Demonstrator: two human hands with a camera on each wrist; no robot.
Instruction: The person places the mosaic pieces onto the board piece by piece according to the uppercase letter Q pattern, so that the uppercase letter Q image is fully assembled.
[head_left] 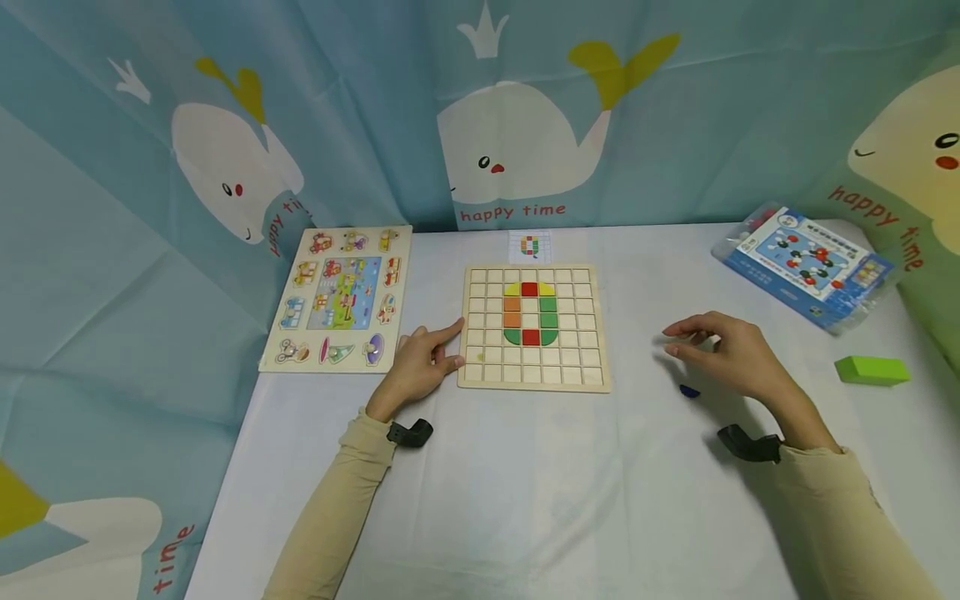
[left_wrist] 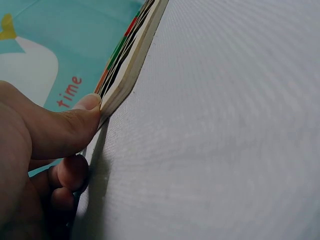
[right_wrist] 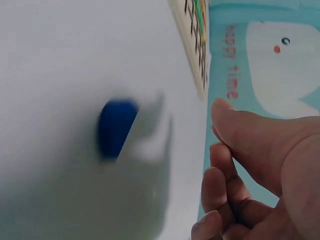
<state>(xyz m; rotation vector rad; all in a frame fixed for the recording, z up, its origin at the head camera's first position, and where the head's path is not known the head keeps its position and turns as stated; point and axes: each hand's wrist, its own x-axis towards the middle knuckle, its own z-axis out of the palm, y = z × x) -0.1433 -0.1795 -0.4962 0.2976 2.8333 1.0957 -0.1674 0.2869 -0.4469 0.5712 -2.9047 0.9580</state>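
A wooden grid board [head_left: 534, 375] lies on the white table. Red, orange, yellow and green pieces form a ring in its squares. My left hand [head_left: 421, 362] touches the board's left edge with extended index finger and thumb; up close, the thumb [left_wrist: 70, 127] presses near a corner. My right hand [head_left: 726, 350] is raised to the right of the board, fingers loosely bent, holding nothing. Below it on the table lies a small dark blue piece [head_left: 689, 391], rounded on one side and straight on the other, blurred in the right wrist view [right_wrist: 116, 129].
Behind the board lies a pattern card [head_left: 530, 247] with a similar coloured ring. A knobbed picture puzzle [head_left: 337, 292] is on the left. At right are a bagged blue box [head_left: 806, 262] and a bright green block [head_left: 872, 370]. A whale-print curtain [head_left: 375, 125] borders the table.
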